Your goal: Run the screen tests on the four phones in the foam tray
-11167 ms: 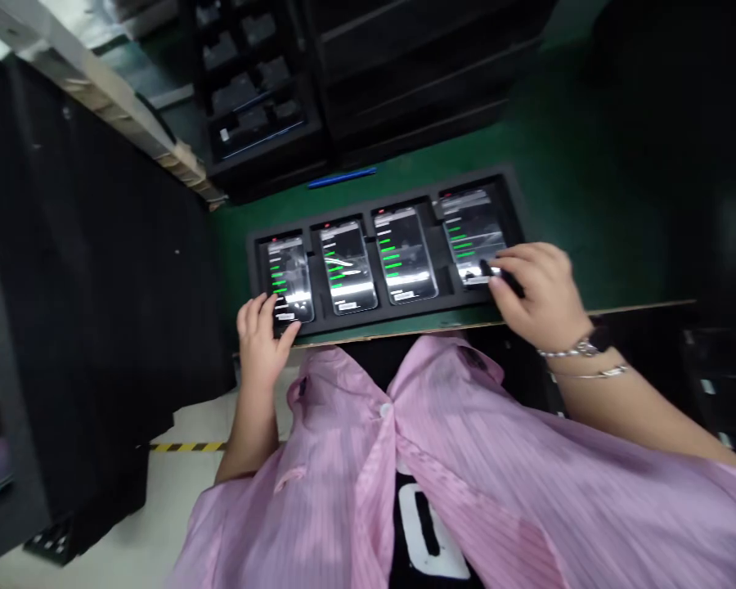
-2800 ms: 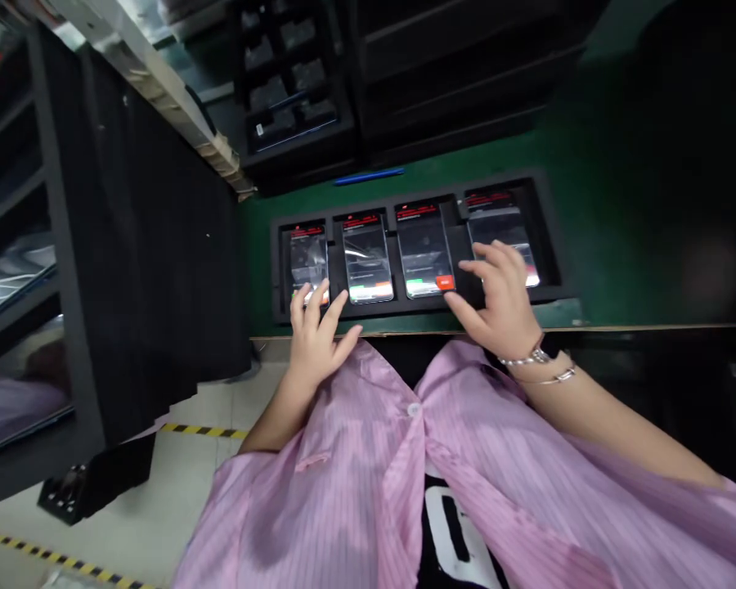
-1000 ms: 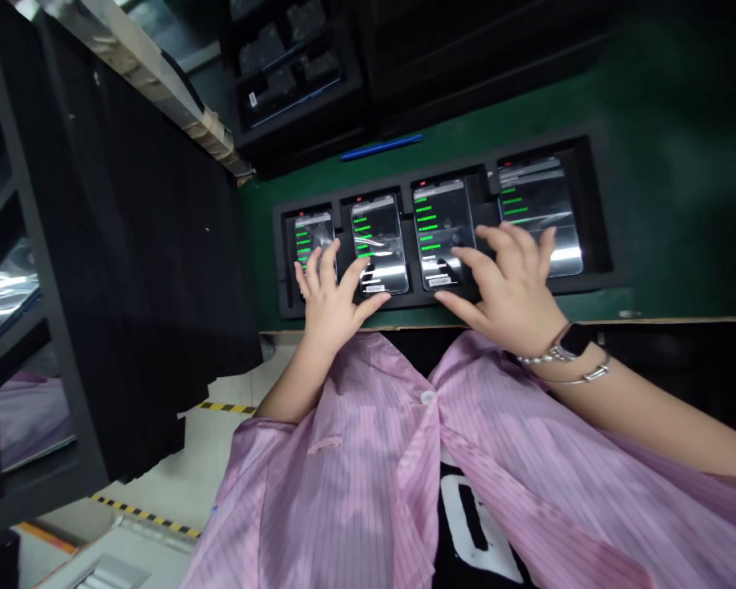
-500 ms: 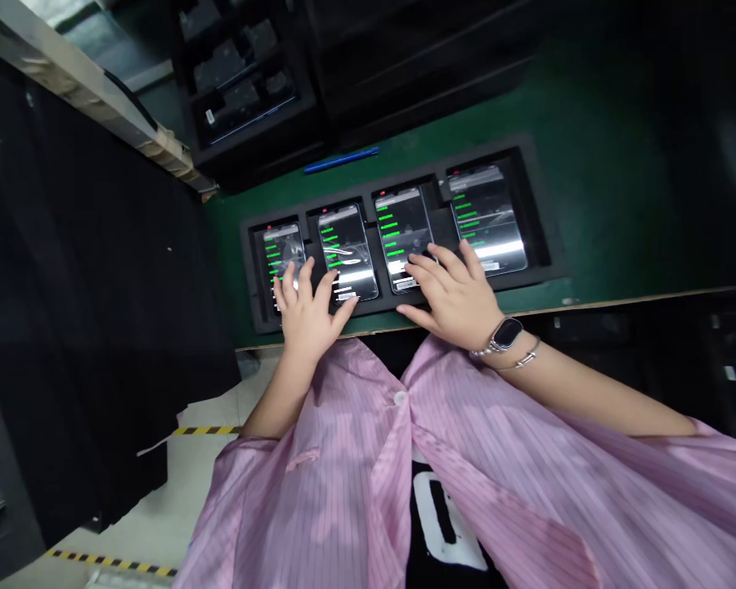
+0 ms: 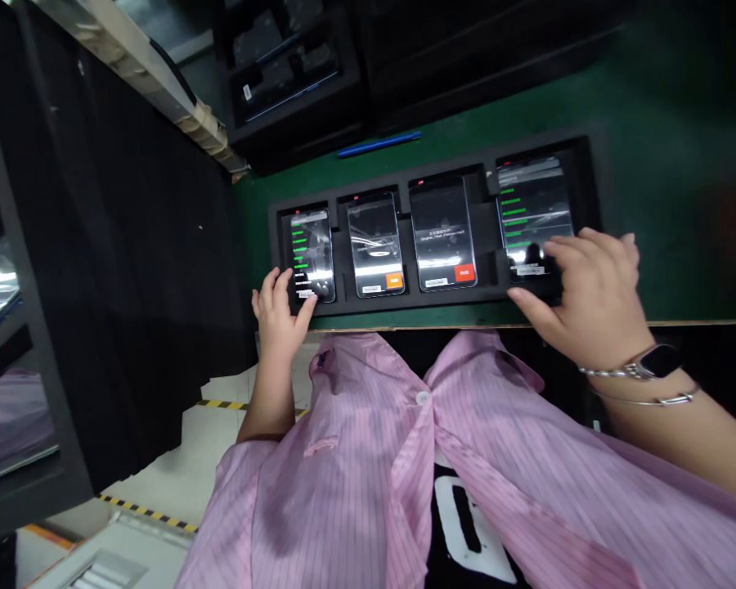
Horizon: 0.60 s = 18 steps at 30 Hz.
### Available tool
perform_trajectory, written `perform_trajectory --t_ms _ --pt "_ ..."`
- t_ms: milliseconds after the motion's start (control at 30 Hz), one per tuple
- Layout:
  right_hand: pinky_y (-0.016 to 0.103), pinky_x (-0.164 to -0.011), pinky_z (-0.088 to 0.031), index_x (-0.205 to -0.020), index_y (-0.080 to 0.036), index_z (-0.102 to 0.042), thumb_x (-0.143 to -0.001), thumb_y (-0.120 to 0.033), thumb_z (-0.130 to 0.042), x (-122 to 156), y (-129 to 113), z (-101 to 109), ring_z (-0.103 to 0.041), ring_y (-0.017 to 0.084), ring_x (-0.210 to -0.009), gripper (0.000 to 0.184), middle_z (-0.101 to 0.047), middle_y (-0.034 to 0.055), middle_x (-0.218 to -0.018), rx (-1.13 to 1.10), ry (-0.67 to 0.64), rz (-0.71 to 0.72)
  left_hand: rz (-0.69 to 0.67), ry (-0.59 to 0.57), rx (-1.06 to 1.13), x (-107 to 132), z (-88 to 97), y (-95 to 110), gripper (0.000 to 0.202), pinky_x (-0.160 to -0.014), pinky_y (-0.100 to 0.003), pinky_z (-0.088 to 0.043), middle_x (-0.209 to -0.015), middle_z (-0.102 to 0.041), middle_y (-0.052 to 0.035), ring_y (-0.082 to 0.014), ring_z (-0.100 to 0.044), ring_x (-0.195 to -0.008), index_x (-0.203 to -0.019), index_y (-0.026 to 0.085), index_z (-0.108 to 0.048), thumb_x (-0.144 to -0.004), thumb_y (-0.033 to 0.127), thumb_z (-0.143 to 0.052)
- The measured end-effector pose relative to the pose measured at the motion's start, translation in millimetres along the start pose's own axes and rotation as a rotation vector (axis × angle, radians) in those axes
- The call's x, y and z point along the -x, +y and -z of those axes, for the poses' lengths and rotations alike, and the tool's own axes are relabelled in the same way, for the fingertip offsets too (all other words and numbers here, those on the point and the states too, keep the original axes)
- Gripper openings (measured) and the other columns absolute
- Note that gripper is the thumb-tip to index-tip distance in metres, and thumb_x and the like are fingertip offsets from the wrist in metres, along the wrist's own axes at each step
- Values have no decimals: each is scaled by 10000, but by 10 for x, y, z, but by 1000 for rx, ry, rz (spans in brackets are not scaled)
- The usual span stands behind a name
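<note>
Several smartphones lie face up in a row in a black foam tray (image 5: 454,309). My left hand (image 5: 279,315) is at the lower left edge of the leftmost phone (image 5: 312,254), fingers spread and holding nothing. Green lines of text show on that phone. The second phone (image 5: 374,237) has an orange button at its lower right, and the third phone (image 5: 442,221) a red one. Over the lower right part of the rightmost phone (image 5: 533,200), which also shows green text, is my right hand (image 5: 594,298), fingers apart and bent. Whether its fingertips touch the screen I cannot tell.
A blue pen (image 5: 379,145) lies on the green tabletop (image 5: 668,245) behind the tray. Farther back stands a dark tray (image 5: 288,90) holding more devices. A black curtain-like panel (image 5: 123,262) rises at the left, beside a taped post (image 5: 153,82).
My right hand has moved right, from the third phone to the rightmost one. My left hand has drawn to the leftmost phone's edge. The two middle screens switched from green lists to orange and red buttons.
</note>
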State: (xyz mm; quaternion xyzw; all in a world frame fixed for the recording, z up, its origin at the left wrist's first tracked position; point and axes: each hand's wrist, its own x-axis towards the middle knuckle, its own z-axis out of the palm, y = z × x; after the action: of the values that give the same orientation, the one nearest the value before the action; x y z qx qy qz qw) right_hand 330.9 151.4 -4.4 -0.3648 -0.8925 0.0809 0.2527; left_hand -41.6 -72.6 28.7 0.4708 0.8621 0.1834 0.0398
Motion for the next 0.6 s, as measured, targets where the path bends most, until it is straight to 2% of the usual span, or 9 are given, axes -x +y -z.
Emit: perform_trajectory --t_ms 100,200,267,333,433,533,600 --pt "600 -1161 -427 -1401 -123 -553 -965 -690 -506 -149 92 36 -552 395 -1337 716 -623 231 -1325 -88 64 5 -8 -67 -58 -42 47 2 570 -1272 -637 -221 -1611 -447 -184 -375 -444 -1490 -1419 242 -607 -983 605 -552" --pt "551 -1099 -501 -1465 -118 -515 -923 -654 -564 -317 182 53 -585 372 -1301 764 -570 251 -1405 -176 15 -118 1 -59 -79 -177 74 -13 616 -1267 -622 -257 -1597 -465 -185 -396 -431 -1484 -1409 234 -625 -952 645 -588" --pt "517 -1057 -530 -1494 -141 -489 -894 -580 -624 -435 204 46 -599 350 -1287 756 -530 242 -1468 -258 -50 -236 42 -24 -83 -327 48 -15 672 -1268 -635 -254 -1619 -432 -199 -428 -350 -1526 -1416 210 -618 -930 675 -605" --pt "493 -1088 -507 -1478 -164 -485 -893 -467 -661 -563 203 35 -590 309 -1311 682 -531 215 -1484 -402 -74 -315 92 -23 -77 -505 -10 -8 694 -1267 -689 -206 -1680 -340 -201 -470 -214 -1579 -1384 200 -640 -912 707 -609" --pt "486 -1083 -504 -1394 -153 -510 -922 -319 -630 -769 217 43 -561 263 -1347 514 -550 208 -1467 -683 1 -482 132 -56 8 -751 -94 -23 708 -1278 -705 -158 -1729 -251 -177 -483 -66 -1614 -1317 191 -685 -899 754 -582" --pt "426 -886 -582 -1349 -117 -517 -933 -227 -569 -963 287 85 -613 253 -1250 434 -544 255 -1444 -876 70 -772 198 -84 161 -900 -94 -93 683 -1316 -624 -164 -1718 -300 -140 -429 -105 -1628 -1237 197 -736 -945 757 -477" --pt "399 -818 -589 -1305 -71 -542 -962 -195 -521 -1068 327 114 -673 235 -1098 365 -619 270 -1308 -896 1 -837 263 -80 274 -939 -48 -143 667 -1331 -574 -178 -1691 -366 -117 -377 -190 -1625 -1196 216 -760 -996 720 -371"
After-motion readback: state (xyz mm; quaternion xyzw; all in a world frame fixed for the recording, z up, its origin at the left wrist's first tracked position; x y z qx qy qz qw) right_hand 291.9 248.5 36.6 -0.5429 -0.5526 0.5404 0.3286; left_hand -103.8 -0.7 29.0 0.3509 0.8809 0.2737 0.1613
